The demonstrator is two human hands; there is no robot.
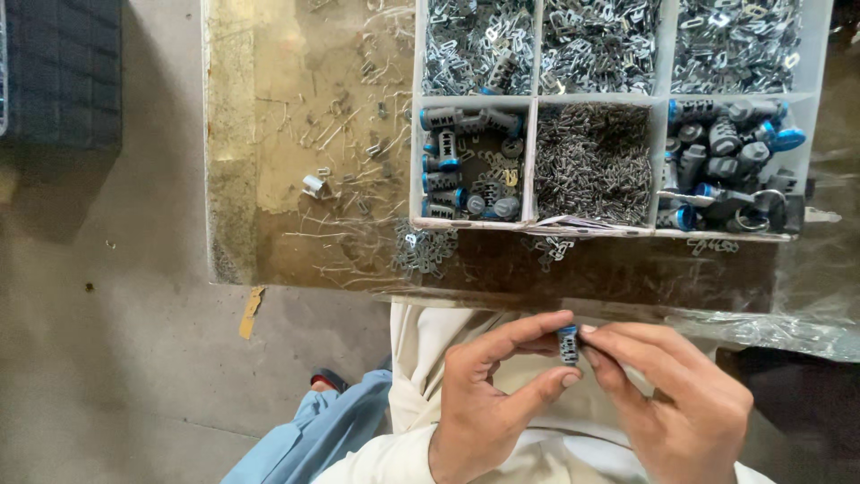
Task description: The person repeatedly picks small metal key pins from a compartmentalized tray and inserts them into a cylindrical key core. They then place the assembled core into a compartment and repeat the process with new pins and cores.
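Observation:
A small grey metal cylinder with a blue end [568, 344] is pinched between the fingertips of both hands, just below the table's near edge and over my lap. My left hand [488, 394] grips it with thumb and forefinger from the left. My right hand [672, 399] holds it from the right with its fingertips. Above them stands a white divided tray [535, 152]. Its compartments hold several grey cylinders with blue ends [466, 166], more cylinder parts [730, 161], small dark springs or pins [593, 161] and shiny flat metal clips [596, 45].
The worn wooden table [296, 143] carries scattered wire bits, a pile of loose clips [421, 249] and one small silver part [313, 185]. Clear plastic sheeting [779, 323] hangs at the right edge. Concrete floor [107, 341] lies to the left, with a dark crate [63, 63] at top left.

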